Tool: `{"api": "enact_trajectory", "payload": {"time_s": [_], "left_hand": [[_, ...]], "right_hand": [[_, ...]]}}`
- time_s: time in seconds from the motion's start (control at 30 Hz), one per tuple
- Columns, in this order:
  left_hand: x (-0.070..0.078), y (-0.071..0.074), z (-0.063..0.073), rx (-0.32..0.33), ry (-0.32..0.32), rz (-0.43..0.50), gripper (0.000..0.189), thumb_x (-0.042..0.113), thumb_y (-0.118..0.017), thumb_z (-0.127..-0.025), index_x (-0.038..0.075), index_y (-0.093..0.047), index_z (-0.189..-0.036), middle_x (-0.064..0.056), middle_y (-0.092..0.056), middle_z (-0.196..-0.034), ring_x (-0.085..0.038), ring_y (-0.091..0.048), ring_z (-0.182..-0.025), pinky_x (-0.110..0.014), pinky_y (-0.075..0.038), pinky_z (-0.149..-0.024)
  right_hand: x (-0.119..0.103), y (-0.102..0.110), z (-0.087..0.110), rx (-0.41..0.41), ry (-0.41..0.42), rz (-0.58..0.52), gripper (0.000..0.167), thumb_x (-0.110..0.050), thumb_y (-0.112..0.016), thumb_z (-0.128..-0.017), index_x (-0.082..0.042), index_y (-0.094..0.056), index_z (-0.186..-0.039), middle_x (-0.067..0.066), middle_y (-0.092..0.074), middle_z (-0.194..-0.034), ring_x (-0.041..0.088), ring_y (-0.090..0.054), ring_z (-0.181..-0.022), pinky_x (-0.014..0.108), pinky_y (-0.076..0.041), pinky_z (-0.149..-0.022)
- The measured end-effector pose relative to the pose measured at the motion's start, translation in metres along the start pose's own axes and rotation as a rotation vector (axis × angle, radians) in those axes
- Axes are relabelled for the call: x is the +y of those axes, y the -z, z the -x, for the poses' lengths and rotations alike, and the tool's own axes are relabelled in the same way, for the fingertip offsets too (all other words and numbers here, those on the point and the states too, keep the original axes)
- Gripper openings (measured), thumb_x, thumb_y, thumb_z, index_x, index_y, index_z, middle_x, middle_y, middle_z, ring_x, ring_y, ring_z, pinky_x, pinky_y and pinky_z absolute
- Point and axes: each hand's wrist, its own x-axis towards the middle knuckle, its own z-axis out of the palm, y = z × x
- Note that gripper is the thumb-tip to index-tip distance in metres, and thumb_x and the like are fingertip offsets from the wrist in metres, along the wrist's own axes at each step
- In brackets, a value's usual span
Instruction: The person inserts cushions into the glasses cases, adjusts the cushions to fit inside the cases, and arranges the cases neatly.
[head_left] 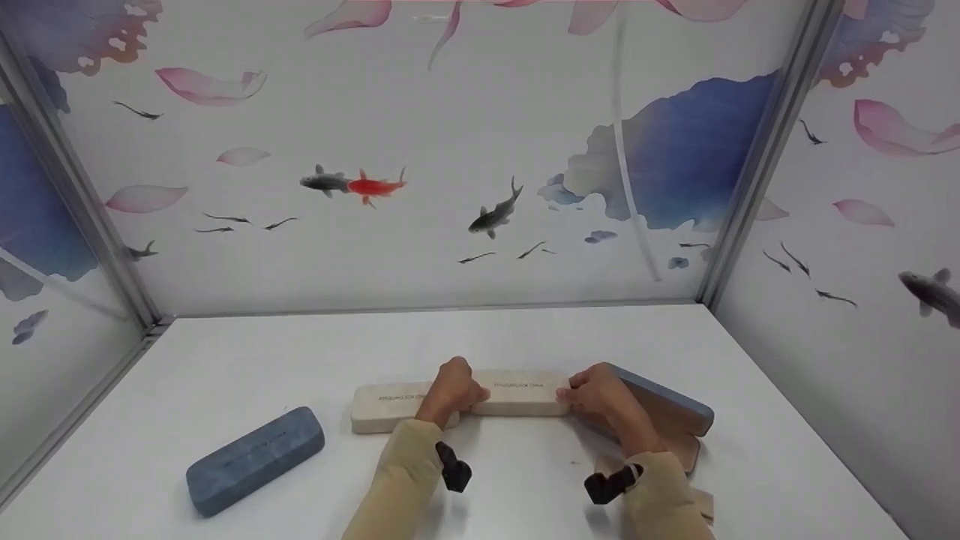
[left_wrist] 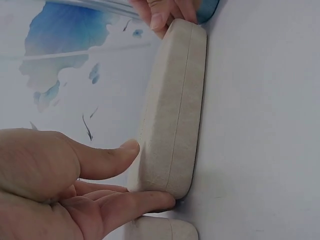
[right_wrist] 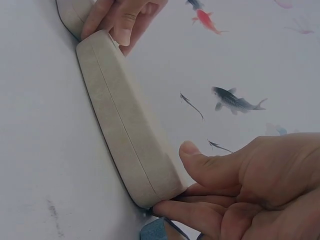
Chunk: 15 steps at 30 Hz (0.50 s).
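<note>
A closed cream glasses case [head_left: 521, 397] with small print on its lid lies on the table between both hands. At its left end my left hand [head_left: 454, 390] grips it, thumb [left_wrist: 131, 146] at the lid and fingers [left_wrist: 155, 200] against the end. My right hand [head_left: 604, 397] holds the opposite end the same way, with its thumb [right_wrist: 190, 149] by the lid edge and fingers low at the end. Another cream glasses case [head_left: 386, 409] sits just left, partly hidden behind the left hand.
A blue glasses case [head_left: 255, 461] lies slanted at the left. Behind the right hand, a blue-and-brown case [head_left: 667, 401] overlaps a brown piece [head_left: 684, 450], partly covered by the arm. Printed wall panels [head_left: 450, 255] border the white table [head_left: 262, 352] at the back and sides.
</note>
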Motion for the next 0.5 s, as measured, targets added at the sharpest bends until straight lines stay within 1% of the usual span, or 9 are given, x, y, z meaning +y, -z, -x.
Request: {"api": "enact_trajectory", "payload": {"time_s": [0.1,0.2,0.37,0.5], "left_hand": [[0.0006,-0.0007,-0.0001,-0.004,-0.003,-0.03,0.034,0.002,-0.073,-0.086,-0.015,-0.058,-0.111,-0.018,-0.062,-0.096,-0.024,-0.052,-0.081,-0.037,-0.053,-0.078],[0.002,-0.0014,0.0006,-0.004,0.01,-0.032,0.035,0.0,-0.072,-0.086,-0.015,-0.057,-0.114,-0.014,-0.059,-0.092,-0.023,-0.052,-0.079,-0.033,-0.049,-0.071],[0.0048,-0.0031,0.0028,-0.025,0.026,-0.02,0.032,-0.003,-0.07,-0.088,-0.016,-0.059,-0.115,-0.016,-0.064,-0.091,-0.02,-0.055,-0.071,-0.029,-0.048,-0.063],[0.0061,-0.0037,0.0037,-0.027,0.014,-0.011,0.027,-0.006,-0.066,-0.088,-0.017,-0.06,-0.112,-0.016,-0.063,-0.089,-0.022,-0.056,-0.07,-0.027,-0.045,-0.057]], "right_hand": [[-0.0005,-0.0015,0.0002,0.003,0.001,0.005,0.043,-0.014,-0.073,-0.091,0.01,-0.063,-0.125,0.017,-0.068,-0.115,0.021,-0.058,-0.093,0.03,-0.051,-0.079],[-0.0006,-0.003,0.0007,0.006,-0.001,0.005,0.042,-0.014,-0.074,-0.091,0.009,-0.064,-0.124,0.015,-0.067,-0.112,0.021,-0.057,-0.092,0.028,-0.049,-0.076],[-0.0003,-0.0041,0.0019,0.027,0.009,0.014,0.046,-0.015,-0.075,-0.089,0.011,-0.062,-0.125,0.018,-0.067,-0.114,0.023,-0.057,-0.094,0.03,-0.049,-0.077],[-0.0014,-0.0052,0.0023,0.05,0.002,0.008,0.047,-0.016,-0.075,-0.088,0.011,-0.06,-0.124,0.019,-0.065,-0.112,0.024,-0.057,-0.093,0.031,-0.05,-0.077]]}}
